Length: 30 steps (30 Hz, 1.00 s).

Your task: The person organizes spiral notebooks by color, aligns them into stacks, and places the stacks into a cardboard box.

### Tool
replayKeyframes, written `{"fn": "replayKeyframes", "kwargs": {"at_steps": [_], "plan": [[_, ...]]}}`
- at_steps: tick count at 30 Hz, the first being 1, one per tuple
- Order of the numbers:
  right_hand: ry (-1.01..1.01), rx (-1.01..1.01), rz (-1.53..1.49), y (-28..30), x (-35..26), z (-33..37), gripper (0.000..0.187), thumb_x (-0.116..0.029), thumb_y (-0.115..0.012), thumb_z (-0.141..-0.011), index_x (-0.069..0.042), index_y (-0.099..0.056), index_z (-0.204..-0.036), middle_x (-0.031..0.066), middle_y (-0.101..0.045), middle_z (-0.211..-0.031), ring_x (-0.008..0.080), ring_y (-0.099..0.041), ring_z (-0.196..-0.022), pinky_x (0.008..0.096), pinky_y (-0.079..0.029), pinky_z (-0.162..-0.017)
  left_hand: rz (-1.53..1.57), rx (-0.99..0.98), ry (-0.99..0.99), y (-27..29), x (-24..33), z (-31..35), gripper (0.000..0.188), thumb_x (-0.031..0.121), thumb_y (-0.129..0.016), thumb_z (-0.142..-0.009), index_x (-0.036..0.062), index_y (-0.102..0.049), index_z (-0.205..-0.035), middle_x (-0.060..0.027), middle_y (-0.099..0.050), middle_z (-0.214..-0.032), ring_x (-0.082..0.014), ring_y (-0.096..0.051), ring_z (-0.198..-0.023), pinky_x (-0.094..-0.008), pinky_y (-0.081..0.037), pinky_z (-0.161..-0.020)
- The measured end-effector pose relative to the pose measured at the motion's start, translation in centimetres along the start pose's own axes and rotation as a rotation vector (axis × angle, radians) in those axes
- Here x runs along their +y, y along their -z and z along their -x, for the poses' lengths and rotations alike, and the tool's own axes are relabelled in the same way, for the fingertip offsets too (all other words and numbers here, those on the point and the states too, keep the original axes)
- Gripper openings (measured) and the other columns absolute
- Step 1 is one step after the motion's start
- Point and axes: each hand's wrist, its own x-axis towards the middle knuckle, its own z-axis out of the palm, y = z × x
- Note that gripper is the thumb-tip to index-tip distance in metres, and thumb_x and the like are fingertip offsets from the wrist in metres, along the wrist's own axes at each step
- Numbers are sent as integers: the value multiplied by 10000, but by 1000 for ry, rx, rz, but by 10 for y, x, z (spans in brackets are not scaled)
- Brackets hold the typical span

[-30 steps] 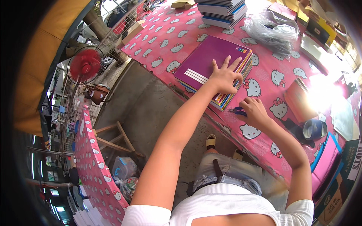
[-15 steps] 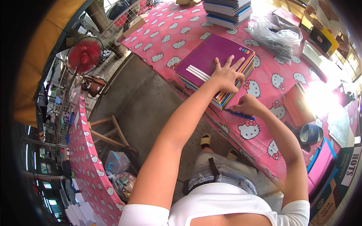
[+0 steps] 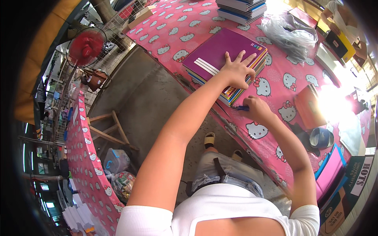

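Note:
A stack of spiral notebooks [image 3: 220, 59] with a purple cover on top lies at the pink table's near edge. My left hand [image 3: 237, 74] rests on that top cover, open with its fingers spread. Beside the stack's near corner, my right hand [image 3: 256, 108] is closed around a slim blue tool [image 3: 243, 107] with a dark tip. Its tip points at the lower corner of the stack, but whether it touches is too small to tell. My fingers hide most of the tool, so its exact kind does not show.
Another notebook stack [image 3: 241, 11] stands at the far side, beside crumpled clear plastic [image 3: 289, 35]. On the right are an orange box-like item [image 3: 311, 106], a tape roll [image 3: 321, 138] and a dark green carton [image 3: 344, 192]. Another person [image 3: 342, 19] holds a yellow-and-black item at the upper right.
My right hand has turned and shifted slightly left and up toward the stack's corner, and less of the blue tool shows. My left hand stays on the purple cover. The view has shifted slightly.

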Motion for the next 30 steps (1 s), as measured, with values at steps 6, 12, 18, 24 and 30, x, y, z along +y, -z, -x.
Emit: {"fn": "replayKeyframes", "kwargs": {"at_steps": [6,12,18,24,30], "plan": [[-589,-511,-353,33,-3,-36,509,-437,-710,-768,20,-662,-987,171,-649,-667,291,-644,-593,394,-508,-596,8,-4,-15,2,3,-5,315,268,-706,-602,296,-667,-913,-46,-127,-1565,-374,-64,-1429,-765,-59,-1011],[-214,-144,214,26,-20,9,458,-457,-674,-790,-26,-661,-942,174,-625,-1001,324,-608,-909,414,-483,-751,-3,-7,-10,0,-4,1,319,278,-697,-607,303,-669,-924,-55,-123,-1565,-387,-66,-1426,-766,-63,-1005],[-298,173,307,14,-1,61,428,-383,-619,-846,-34,-609,-1092,187,-534,-1260,341,-492,-1163,406,-419,-923,4,56,-48,-2,1,-4,350,335,-661,-664,349,-682,-1012,-75,-150,-1558,-399,-86,-1419,-777,-61,-994],[-450,241,-1197,-4,-46,23,557,-462,-462,-958,33,-527,-1203,182,-520,-1252,263,-485,-1160,378,-377,-989,327,362,-40,-16,-8,-1,328,329,-649,-749,233,-677,-1062,-116,-323,-1479,-344,-232,-1389,-740,-45,-1022],[-514,203,-1583,-12,-54,-8,728,-557,-428,-937,56,-403,-1329,203,-475,-1285,274,-468,-1164,404,-346,-1022,207,809,57,5,-23,14,272,253,-650,-783,154,-666,-1036,-46,-617,-1210,-269,-504,-1213,-667,-48,-1061]]}}
